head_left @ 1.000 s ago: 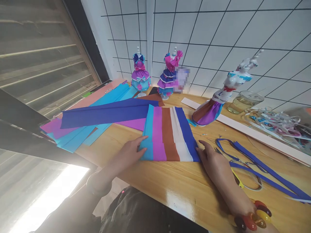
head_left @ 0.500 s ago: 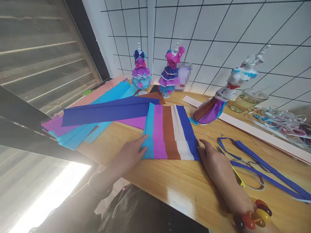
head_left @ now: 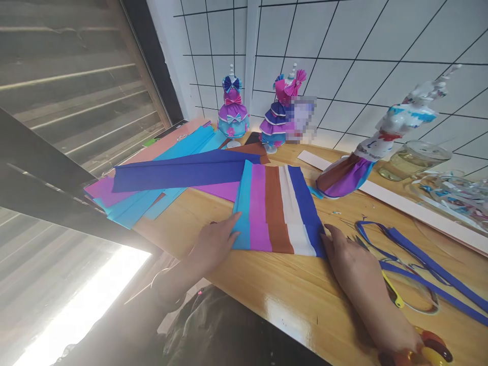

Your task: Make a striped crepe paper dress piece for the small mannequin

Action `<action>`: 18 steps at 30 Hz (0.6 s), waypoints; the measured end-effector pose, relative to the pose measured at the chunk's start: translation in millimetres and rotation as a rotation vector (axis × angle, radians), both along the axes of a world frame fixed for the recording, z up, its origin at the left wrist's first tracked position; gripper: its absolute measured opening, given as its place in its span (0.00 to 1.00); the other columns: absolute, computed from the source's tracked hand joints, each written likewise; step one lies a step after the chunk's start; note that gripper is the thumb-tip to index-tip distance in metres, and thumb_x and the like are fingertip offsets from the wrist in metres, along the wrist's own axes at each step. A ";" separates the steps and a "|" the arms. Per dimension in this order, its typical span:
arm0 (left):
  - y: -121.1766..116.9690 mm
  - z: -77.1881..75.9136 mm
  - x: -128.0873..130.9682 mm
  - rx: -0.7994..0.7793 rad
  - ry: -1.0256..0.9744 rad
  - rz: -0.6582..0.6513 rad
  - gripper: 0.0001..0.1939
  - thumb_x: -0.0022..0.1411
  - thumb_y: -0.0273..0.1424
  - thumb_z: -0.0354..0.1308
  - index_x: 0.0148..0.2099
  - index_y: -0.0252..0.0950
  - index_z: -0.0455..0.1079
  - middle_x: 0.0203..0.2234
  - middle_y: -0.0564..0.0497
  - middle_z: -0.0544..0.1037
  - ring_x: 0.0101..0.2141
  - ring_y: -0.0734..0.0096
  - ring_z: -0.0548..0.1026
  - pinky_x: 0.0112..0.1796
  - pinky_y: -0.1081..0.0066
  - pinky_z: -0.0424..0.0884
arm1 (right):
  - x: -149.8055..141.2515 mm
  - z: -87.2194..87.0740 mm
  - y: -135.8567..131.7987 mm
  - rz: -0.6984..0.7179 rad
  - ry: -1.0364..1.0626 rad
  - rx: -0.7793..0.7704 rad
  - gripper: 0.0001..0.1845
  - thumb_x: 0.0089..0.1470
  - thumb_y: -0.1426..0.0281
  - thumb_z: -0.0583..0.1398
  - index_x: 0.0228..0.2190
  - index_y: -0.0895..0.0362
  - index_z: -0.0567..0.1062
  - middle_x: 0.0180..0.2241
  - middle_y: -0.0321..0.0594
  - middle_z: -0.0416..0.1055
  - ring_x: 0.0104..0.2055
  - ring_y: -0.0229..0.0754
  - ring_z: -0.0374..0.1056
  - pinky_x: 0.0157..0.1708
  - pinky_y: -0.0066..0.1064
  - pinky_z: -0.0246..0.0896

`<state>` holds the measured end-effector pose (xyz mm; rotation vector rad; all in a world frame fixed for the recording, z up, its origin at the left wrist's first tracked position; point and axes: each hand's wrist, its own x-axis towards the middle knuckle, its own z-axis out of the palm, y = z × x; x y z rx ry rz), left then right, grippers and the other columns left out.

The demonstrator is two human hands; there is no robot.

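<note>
A panel of crepe paper strips (head_left: 277, 213) in light blue, purple, brown, white and dark blue lies flat on the table in front of me. At its left edge is my left hand (head_left: 218, 240), its thumb and forefinger spread and their tips resting on the light blue strip. On the opposite side, the fingertips of my right hand (head_left: 348, 256) touch the dark blue strip's edge, thumb and forefinger slightly apart. The other fingers of both hands are mostly hidden. Scissors (head_left: 394, 292) with a yellow handle lie beside my right hand, partly covered.
Stacked crepe paper sheets (head_left: 183, 173) lie at left on the wooden table (head_left: 290, 284). Two dressed miniature mannequins (head_left: 232, 114) stand behind; a third (head_left: 381, 137) leans at right. Also there are a glass jar (head_left: 414, 160), a pale long strip (head_left: 419, 206) and blue ribbon (head_left: 423, 254).
The whole scene has shifted right in the view as the camera turned a little left. Both hands stay at the same edges of the striped panel.
</note>
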<state>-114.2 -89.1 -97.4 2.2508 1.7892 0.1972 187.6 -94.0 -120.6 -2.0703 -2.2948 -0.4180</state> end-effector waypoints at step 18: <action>-6.6 -23.3 -1.1 0.260 0.078 -0.019 0.24 0.64 0.35 0.48 0.61 0.37 0.56 0.51 0.42 0.67 0.49 0.56 0.67 0.44 0.59 0.68 | -3.3 6.2 -3.2 0.012 0.002 -0.078 0.14 0.62 0.64 0.48 0.42 0.56 0.69 0.29 0.42 0.74 0.32 0.48 0.72 0.24 0.34 0.57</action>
